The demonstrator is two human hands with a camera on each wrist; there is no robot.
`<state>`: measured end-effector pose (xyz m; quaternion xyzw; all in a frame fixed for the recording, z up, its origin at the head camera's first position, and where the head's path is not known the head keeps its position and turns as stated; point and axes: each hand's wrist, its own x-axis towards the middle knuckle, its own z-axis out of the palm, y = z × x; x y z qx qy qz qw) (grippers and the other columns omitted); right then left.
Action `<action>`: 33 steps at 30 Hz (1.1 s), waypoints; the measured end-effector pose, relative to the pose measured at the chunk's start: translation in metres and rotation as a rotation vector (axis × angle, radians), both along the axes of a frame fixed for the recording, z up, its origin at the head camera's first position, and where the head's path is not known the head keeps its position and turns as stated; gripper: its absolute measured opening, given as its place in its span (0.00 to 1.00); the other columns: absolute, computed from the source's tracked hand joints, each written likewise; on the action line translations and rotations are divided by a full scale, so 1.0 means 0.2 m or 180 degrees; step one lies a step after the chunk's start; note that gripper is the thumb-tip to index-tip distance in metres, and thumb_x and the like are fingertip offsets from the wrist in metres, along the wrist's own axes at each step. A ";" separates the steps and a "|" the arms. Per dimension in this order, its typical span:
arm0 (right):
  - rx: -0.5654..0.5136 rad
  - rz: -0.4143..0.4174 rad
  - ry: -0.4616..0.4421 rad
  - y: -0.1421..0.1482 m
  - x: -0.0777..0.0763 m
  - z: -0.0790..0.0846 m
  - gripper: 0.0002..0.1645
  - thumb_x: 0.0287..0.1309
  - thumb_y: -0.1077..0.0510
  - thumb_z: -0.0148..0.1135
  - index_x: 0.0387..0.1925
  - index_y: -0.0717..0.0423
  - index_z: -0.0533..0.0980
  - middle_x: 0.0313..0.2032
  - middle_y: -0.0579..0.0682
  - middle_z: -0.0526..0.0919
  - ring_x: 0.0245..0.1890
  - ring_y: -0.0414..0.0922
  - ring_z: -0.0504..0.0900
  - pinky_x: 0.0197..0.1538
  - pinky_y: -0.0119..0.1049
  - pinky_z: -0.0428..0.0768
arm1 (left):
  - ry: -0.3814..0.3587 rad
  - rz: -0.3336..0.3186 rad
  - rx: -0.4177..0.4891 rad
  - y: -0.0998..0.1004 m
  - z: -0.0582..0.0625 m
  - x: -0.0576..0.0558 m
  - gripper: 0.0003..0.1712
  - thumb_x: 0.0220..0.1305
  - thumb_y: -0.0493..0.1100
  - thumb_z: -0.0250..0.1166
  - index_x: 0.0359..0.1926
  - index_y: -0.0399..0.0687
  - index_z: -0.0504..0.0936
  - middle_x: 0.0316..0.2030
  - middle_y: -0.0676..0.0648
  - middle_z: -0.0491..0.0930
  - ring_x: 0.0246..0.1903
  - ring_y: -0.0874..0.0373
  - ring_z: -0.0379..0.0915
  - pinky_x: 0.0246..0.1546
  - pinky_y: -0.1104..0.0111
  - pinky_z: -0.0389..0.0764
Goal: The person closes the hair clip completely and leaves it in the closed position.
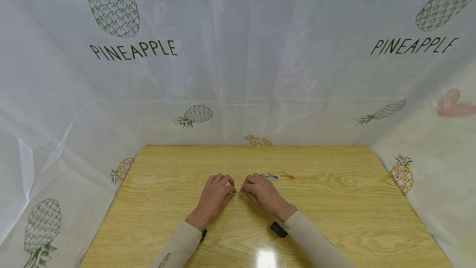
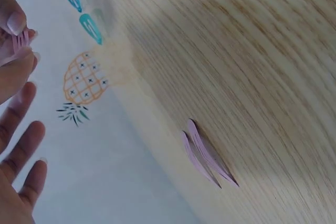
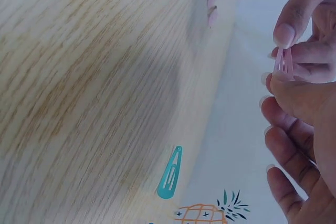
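My left hand [image 1: 215,195] and right hand [image 1: 262,193] meet over the middle of the table. Between their thumbs and fingertips they pinch a pink snap hair clip [image 3: 284,65], one hand at each end. In the left wrist view, the left hand's other fingers [image 2: 27,142] are spread away from the clip. Two more pink hair clips [image 2: 203,156] lie close together on the table, left of the left hand. Beyond the right hand lie a teal hair clip [image 3: 169,174], a blue one [image 1: 272,176] and an orange one [image 1: 287,175].
The wooden table [image 1: 353,202] has a white sheet [image 1: 238,73] printed with pineapples standing around its back and sides. A black wrist device [image 1: 279,229] sits by the right sleeve. Light glares off the tabletop near the front.
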<state>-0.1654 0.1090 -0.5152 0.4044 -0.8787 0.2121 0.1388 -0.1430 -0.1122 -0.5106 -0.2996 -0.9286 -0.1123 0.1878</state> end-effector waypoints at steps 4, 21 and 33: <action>-0.0034 0.0088 0.0108 0.00 0.00 0.00 0.01 0.65 0.60 0.73 0.38 0.51 0.89 0.39 0.42 0.83 0.39 0.41 0.79 0.46 0.39 0.77 | 0.0052 -0.0113 0.0055 -0.01 0.00 0.00 0.04 0.61 0.44 0.79 0.31 0.58 0.92 0.44 0.57 0.81 0.47 0.57 0.76 0.57 0.57 0.78; -0.0054 0.0404 0.0497 0.01 -0.01 -0.01 0.03 0.63 0.61 0.74 0.35 0.50 0.87 0.40 0.42 0.83 0.37 0.41 0.77 0.45 0.38 0.78 | 0.0129 -0.0405 0.0123 -0.04 0.00 0.00 0.05 0.60 0.42 0.80 0.30 0.54 0.91 0.44 0.56 0.80 0.46 0.57 0.76 0.54 0.60 0.78; -0.0014 0.0604 0.0529 0.02 -0.01 -0.02 0.02 0.62 0.60 0.75 0.34 0.50 0.87 0.39 0.41 0.83 0.41 0.40 0.80 0.53 0.39 0.81 | 0.0296 -0.0713 0.0198 -0.04 -0.01 0.00 0.05 0.58 0.40 0.80 0.28 0.53 0.91 0.41 0.56 0.78 0.45 0.58 0.76 0.51 0.61 0.78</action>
